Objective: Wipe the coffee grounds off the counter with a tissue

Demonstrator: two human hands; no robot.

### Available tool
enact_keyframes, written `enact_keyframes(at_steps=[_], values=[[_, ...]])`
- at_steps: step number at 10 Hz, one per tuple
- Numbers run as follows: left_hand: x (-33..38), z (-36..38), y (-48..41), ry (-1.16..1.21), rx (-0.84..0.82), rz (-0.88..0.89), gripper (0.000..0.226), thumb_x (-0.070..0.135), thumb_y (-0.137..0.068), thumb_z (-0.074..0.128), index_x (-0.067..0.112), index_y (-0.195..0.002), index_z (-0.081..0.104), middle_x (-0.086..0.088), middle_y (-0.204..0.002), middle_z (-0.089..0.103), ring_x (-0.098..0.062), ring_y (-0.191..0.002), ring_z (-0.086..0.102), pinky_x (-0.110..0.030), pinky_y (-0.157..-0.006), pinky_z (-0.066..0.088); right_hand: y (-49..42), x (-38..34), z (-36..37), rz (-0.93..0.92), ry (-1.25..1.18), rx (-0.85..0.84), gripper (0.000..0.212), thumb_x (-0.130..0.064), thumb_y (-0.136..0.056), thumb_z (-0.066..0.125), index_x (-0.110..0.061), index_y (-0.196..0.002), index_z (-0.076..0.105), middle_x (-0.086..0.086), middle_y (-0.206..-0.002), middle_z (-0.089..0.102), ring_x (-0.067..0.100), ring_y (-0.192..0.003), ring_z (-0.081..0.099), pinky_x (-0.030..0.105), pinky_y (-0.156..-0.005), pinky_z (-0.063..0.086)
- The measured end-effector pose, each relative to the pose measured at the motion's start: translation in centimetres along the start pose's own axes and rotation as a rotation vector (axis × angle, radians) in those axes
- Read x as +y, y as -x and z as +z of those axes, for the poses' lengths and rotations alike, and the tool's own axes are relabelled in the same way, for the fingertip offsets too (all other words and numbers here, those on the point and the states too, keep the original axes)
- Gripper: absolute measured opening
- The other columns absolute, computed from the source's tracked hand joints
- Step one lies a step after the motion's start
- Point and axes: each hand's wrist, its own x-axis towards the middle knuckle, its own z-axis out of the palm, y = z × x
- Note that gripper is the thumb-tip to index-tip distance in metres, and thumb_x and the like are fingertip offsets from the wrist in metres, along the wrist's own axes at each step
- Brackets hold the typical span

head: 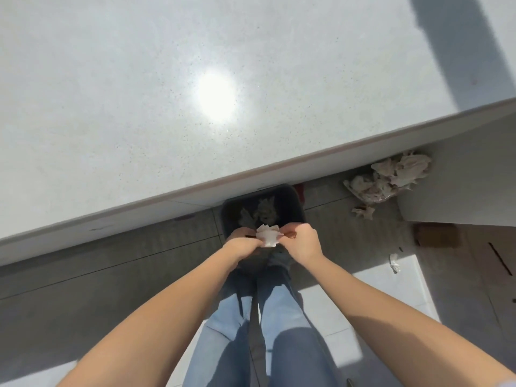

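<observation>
No readable text, label, brand, number or sign appears anywhere.

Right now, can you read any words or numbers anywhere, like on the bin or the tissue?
None: no words, numbers or labels can be read.
The tissue, pinched by the left hand and right hand, is plain; the bin, the counter and the crumpled paper on the floor show no print.
</observation>
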Motion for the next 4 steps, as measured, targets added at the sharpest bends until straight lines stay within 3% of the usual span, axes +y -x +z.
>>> enact_keyframes(at_steps=[1,3,4], values=[[-0.9,-0.4,-0.9,-0.148,-0.016,0.004,0.051,0.029,-0.090,0.060,0.006,-0.134,0.045,-0.014,-0.132,0.054,-0.029,-0.117,0.054,-0.028,-0.090,0.043,-0.9,0.4,0.6,0.039,-0.005,0.013,0.029,-0.017,-0.087,0.065,-0.015,-0.115,0.067,0.009,-0.111,0.070,0.025,-0.099,0.064,0.027,-0.084,0.050],[-2.5,-2.3,-0.4,-0.345,-0.027,0.042,0.066,0.030,-0.095,0.050,0.014,-0.149,0.017,-0.014,-0.153,0.033,-0.031,-0.134,0.040,-0.034,-0.108,0.034,-1.4,0.2,1.5,0.044,0.130,-0.215,0.066,-0.020,-0.090,0.059,-0.024,-0.148,0.029,0.011,-0.136,0.054,0.031,-0.109,0.060,0.038,-0.095,0.050],[-2.3,-3.3,1.0,-0.433,-0.001,0.098,0.067,0.034,-0.096,0.046,0.017,-0.151,0.011,-0.012,-0.155,0.029,-0.030,-0.137,0.037,-0.031,-0.108,0.030,-1.3,0.4,1.9,0.029,0.165,-0.204,0.064,-0.022,-0.093,0.053,-0.024,-0.150,0.024,0.013,-0.115,0.063,0.028,-0.092,0.064,0.041,-0.088,0.053]])
